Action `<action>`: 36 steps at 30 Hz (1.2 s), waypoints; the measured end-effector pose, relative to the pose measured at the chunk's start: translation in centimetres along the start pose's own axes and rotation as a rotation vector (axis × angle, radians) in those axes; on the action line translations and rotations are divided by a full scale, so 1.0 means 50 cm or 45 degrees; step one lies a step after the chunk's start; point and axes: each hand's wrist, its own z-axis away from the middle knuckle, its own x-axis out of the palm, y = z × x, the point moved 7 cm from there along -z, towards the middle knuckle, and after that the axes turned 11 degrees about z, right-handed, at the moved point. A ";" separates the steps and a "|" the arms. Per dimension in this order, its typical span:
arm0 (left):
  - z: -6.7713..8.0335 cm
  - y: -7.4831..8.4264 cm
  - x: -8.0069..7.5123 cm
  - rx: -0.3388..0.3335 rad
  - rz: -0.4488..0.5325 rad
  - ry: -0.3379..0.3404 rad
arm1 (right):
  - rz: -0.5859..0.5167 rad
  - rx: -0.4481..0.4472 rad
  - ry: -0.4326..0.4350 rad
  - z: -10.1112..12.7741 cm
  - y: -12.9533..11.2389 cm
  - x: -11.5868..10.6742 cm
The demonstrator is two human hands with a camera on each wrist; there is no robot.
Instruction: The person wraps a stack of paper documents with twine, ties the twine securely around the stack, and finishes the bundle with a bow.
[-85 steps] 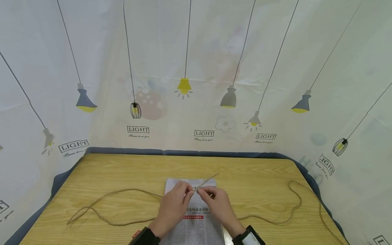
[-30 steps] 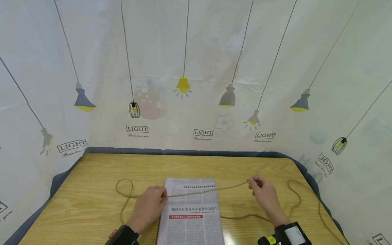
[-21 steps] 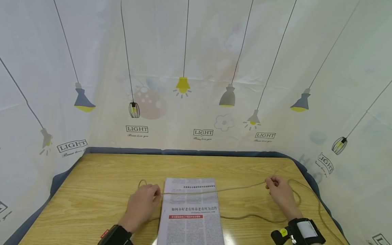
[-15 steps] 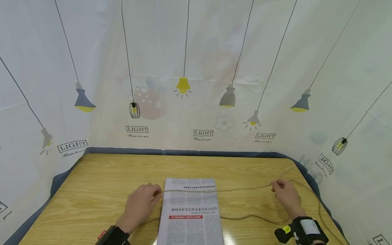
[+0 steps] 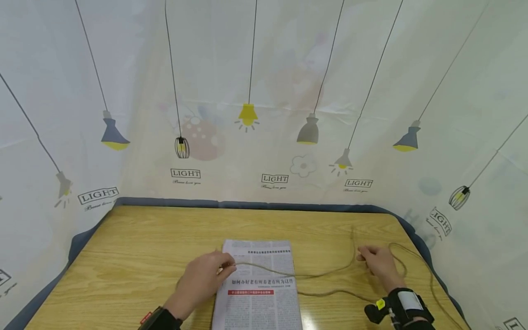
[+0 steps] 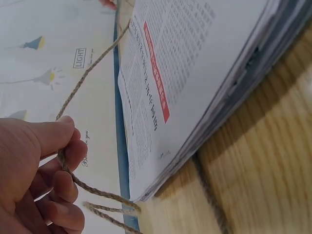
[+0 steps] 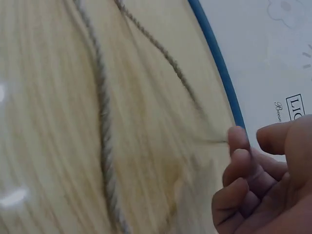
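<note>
A person's two bare hands work a length of brown twine [image 5: 326,273] over a wooden table [image 5: 136,256] hemmed in by a white curtain [image 5: 264,91] printed with hanging lamps. From the left: the tabletop's 9 o'clock side lies bare wood out to its dark blue edge [image 5: 78,243], giving wide room there. The left hand [image 5: 204,277] rests at the left border of a stack of newspapers [image 5: 257,293] near 6 o'clock; the left wrist view shows its thumb and fingers [image 6: 53,141] pinching the twine, which passes through the grip and runs on under the stack's corner. From that pinch the twine sags loosely across the printed page toward 3 o'clock, touching the paper, then rises along the far side of the right hand [image 5: 379,263]. That hand sits on the wood well apart from the newspapers, its fingers loosely curled; the right wrist view [image 7: 263,180] shows them bent with the twine lying on the table beside them, but whether they actually hold a strand cannot be told. A second strand curves along the table under the first, and further loops trail at 3 to 4 o'clock, close to the table's rounded right edge and the curtain. The far strip of table at 12 o'clock is open wood up to the curtain's foot.
</note>
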 end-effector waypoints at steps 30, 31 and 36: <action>-0.036 0.076 0.056 0.100 0.113 -0.023 | 0.365 -0.655 -0.076 0.132 -0.205 0.181; -0.035 0.074 0.058 0.103 0.101 -0.026 | 0.351 -0.630 -0.059 0.128 -0.200 0.172; -0.030 0.063 0.064 0.104 0.028 -0.013 | 0.273 -0.548 0.012 0.112 -0.177 0.122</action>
